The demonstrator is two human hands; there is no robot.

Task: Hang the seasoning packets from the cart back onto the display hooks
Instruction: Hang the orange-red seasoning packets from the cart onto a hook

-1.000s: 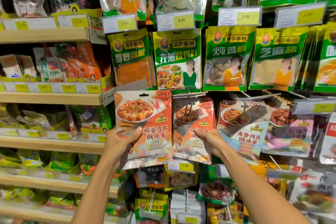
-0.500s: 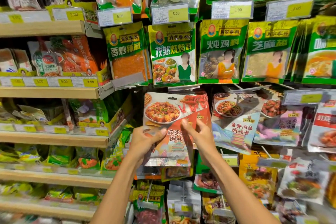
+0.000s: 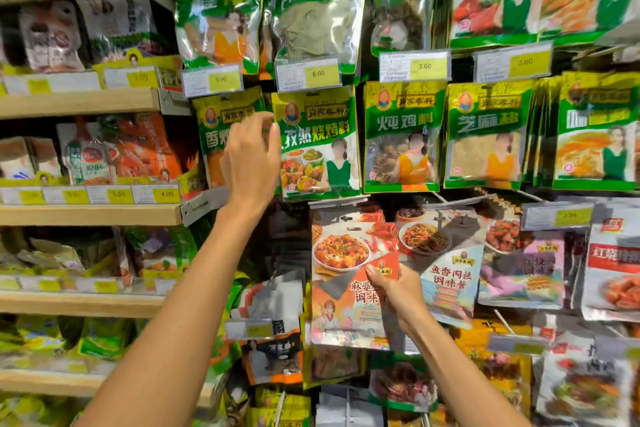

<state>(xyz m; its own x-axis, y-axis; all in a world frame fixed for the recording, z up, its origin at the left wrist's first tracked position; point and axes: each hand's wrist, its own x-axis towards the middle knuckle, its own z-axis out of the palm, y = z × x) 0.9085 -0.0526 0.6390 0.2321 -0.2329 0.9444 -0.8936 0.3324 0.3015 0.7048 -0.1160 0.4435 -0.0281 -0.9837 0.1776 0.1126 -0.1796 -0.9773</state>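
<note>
My right hand (image 3: 394, 291) pinches an orange mapo tofu seasoning packet (image 3: 341, 253) by its right edge, thumb on the front. The packet hangs flat against the display, in front of the row of red and orange packets. My left hand (image 3: 249, 156) is raised higher up, with its back to me. Its curled fingers sit at the gap between the green chili packet (image 3: 216, 135) and the green cumin barbecue packet (image 3: 318, 146). Whether those fingers grip a packet edge is hidden. The hook behind the mapo tofu packet is not visible.
Green seasoning packets (image 3: 401, 135) hang in rows with yellow price tags (image 3: 308, 74) above them. More sauce packets (image 3: 446, 263) hang to the right. Wooden shelves (image 3: 86, 215) with bagged goods stand at the left. Lower hooks hold more packets (image 3: 273, 354).
My left hand has let go of the mapo tofu packet and risen to the green packets above. My right hand now holds the packet alone. The view has tilted upward.
</note>
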